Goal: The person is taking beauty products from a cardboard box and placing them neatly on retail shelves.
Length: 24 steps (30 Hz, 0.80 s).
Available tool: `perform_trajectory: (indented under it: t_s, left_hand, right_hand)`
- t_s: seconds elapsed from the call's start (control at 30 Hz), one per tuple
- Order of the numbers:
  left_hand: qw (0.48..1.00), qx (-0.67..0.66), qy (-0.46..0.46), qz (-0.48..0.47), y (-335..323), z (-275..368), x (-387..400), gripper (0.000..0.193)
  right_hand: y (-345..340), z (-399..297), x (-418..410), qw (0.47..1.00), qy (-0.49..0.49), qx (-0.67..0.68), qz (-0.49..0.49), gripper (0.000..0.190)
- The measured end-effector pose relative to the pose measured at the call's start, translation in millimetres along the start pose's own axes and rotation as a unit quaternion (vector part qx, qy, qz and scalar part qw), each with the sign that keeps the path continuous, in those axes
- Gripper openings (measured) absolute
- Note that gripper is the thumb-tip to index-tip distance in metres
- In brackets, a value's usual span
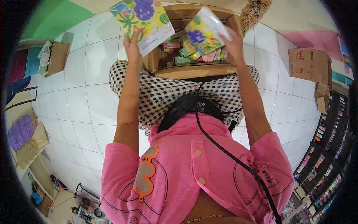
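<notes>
My left hand (132, 46) is shut on the lower edge of a thin, flat item with a floral print (145, 22), raised over the left side of an open cardboard box (195, 71). With fingers around its right edge, my right hand (233, 44) holds a second floral-printed item (205, 33), slightly blurred, above the box's right half. Inside the box lie several small packaged products, among them a green container (181, 60) and a pink item (208, 57). The box stands in front of my crossed legs in checkered trousers.
A small open carton (58, 58) with packages stands on the white tiled floor at the left. Cardboard boxes (307, 64) stand at the right, beside black display racks (330, 126) of small goods. A fluffy duster (254, 12) is behind the box. A black cable crosses my shirt.
</notes>
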<state>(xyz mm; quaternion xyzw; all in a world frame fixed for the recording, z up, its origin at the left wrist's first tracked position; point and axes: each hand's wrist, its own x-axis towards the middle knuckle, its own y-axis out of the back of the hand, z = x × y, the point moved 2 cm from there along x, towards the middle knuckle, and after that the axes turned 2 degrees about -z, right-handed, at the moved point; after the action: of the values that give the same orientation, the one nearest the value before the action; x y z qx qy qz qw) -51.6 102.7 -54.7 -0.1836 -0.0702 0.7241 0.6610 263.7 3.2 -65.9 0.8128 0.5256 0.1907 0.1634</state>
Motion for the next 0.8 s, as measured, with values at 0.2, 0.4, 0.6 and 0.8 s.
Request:
perform_trajectory:
  t_s: [0.2, 0.4, 0.6, 0.8]
  left_hand:
    - [0.977, 0.159, -0.136, -0.036, -14, -32, -16, 0.031]
    - [0.980, 0.101, -0.169, 0.006, -11, -41, -15, 0.031]
    - [0.980, 0.081, -0.182, 0.015, -17, -36, -19, 0.024]
    - [0.989, 0.094, -0.108, -0.046, -18, -41, -22, 0.026]
  right_hand:
    - [38, 17, 5, 0.992, -0.025, -0.079, 0.092, 0.037]
    - [27, 3, -11, 0.986, -0.050, -0.121, 0.102, 0.034]
    - [26, -43, -9, 0.993, -0.024, -0.002, 0.116, 0.023]
    - [-11, -54, 0, 0.956, -0.001, 0.271, 0.114, 0.022]
